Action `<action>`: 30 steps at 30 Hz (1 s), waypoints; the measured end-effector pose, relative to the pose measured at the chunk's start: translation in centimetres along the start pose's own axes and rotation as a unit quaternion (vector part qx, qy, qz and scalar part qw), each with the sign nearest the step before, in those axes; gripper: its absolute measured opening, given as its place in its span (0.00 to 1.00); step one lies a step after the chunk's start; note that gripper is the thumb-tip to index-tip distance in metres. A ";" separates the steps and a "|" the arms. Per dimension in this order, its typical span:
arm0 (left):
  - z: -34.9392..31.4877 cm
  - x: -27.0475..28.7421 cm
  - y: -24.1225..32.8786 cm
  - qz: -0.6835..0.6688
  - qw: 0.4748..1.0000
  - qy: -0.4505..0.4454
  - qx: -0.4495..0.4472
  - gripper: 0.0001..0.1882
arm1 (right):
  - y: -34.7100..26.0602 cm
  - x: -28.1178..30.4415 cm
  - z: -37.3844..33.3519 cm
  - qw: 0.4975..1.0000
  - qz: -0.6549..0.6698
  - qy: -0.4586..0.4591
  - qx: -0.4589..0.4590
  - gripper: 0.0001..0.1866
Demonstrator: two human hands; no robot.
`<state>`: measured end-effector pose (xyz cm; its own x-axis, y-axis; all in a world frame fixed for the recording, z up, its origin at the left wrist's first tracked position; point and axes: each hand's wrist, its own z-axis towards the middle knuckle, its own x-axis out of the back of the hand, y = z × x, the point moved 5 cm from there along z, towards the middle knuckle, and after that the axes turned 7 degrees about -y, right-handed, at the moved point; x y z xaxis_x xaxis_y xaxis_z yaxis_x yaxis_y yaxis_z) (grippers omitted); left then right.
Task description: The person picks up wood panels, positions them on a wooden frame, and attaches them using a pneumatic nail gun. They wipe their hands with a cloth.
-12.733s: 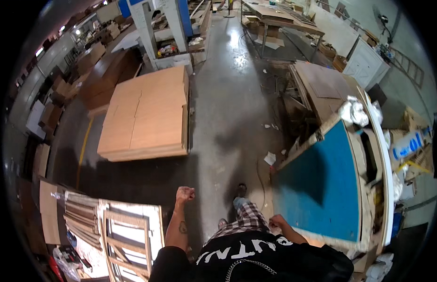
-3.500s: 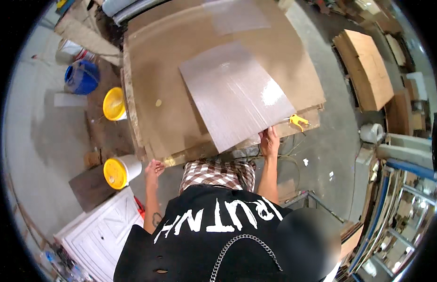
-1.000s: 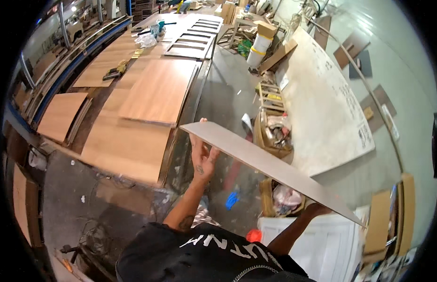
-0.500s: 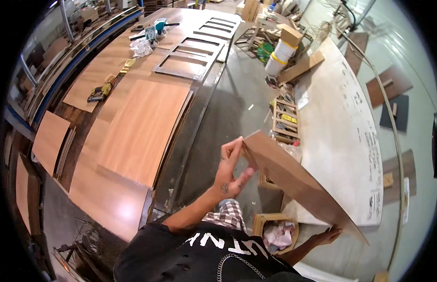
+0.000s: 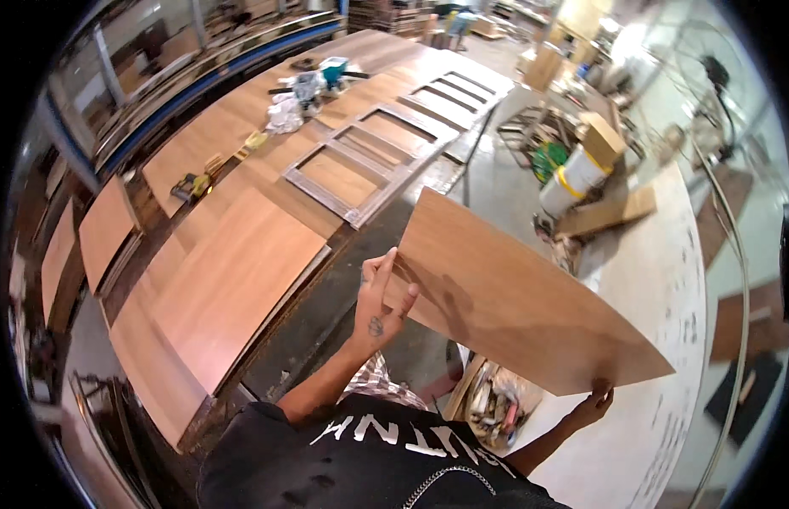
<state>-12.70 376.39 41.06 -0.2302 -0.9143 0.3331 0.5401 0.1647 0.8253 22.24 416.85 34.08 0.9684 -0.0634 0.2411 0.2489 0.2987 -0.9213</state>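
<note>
Between my two hands a thin brown plywood panel [image 5: 504,293] is held up at a slant, its broad face showing. At its left edge is my left hand [image 5: 381,301], fingertips and thumb closed on the wood. My right hand [image 5: 593,405] grips the lower right edge, its fingers partly hidden by the panel. To the left, a stack of similar plywood panels [image 5: 242,271] lies on the long worktable. Grey slatted frames [image 5: 322,197] rest on the table beyond it.
A yellow nail gun [image 5: 193,187] and a teal power tool [image 5: 333,71] lie on the table. White buckets [image 5: 572,182] and wood scraps stand at the right. A large white board [image 5: 657,339] lies behind the panel; a bin of offcuts [image 5: 496,411] sits below.
The panel has tilted from nearly edge-on to show its broad face, both hands still on it. My left hand has shifted slightly left, and the whole view has turned.
</note>
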 end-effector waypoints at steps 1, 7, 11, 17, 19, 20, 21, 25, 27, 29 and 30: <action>1.1 0.3 -1.1 0.012 0.999 0.026 0.021 0.34 | -0.7 -3.5 1.6 1.000 -0.005 -0.015 -0.003 0.29; 7.1 1.5 -7.2 0.062 0.985 0.138 0.088 0.35 | 0.9 -25.9 11.9 0.981 0.139 -0.136 0.008 0.23; 12.7 2.8 -10.0 0.136 0.962 0.205 0.116 0.35 | -4.3 -40.7 16.1 0.969 0.068 -0.237 0.010 0.19; 17.7 4.2 -19.0 0.108 0.908 0.302 0.269 0.34 | -18.8 -61.8 12.4 0.941 -0.026 -0.319 0.110 0.24; 18.1 3.9 -22.5 0.120 0.876 0.348 0.310 0.35 | -18.2 -70.2 11.9 0.924 0.014 -0.361 0.128 0.24; 18.6 3.6 -24.0 0.124 0.866 0.348 0.338 0.35 | -17.7 -74.6 11.4 0.912 0.063 -0.382 0.135 0.23; 19.0 3.5 -25.0 0.134 0.854 0.351 0.360 0.36 | -17.6 -78.5 10.5 0.901 0.068 -0.404 0.141 0.23; 20.5 3.7 -29.1 0.096 0.799 0.391 0.446 0.36 | -15.5 -92.6 7.6 0.853 0.011 -0.493 0.173 0.27; 21.3 4.5 -29.8 0.117 0.766 0.412 0.480 0.36 | -15.4 -96.6 3.8 0.827 -0.039 -0.532 0.179 0.32; 21.7 5.1 -30.6 0.133 0.735 0.423 0.513 0.36 | -15.5 -99.6 1.2 0.794 -0.064 -0.577 0.180 0.34; 21.8 5.4 -31.5 0.116 0.722 0.439 0.521 0.37 | -15.8 -100.9 0.0 0.781 -0.072 -0.591 0.190 0.34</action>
<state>-48.58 374.29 26.81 0.6188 -0.6238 0.4775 -0.5266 0.1217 0.8414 -79.42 418.52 24.31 0.1870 0.7333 0.6537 0.1149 0.6446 -0.7559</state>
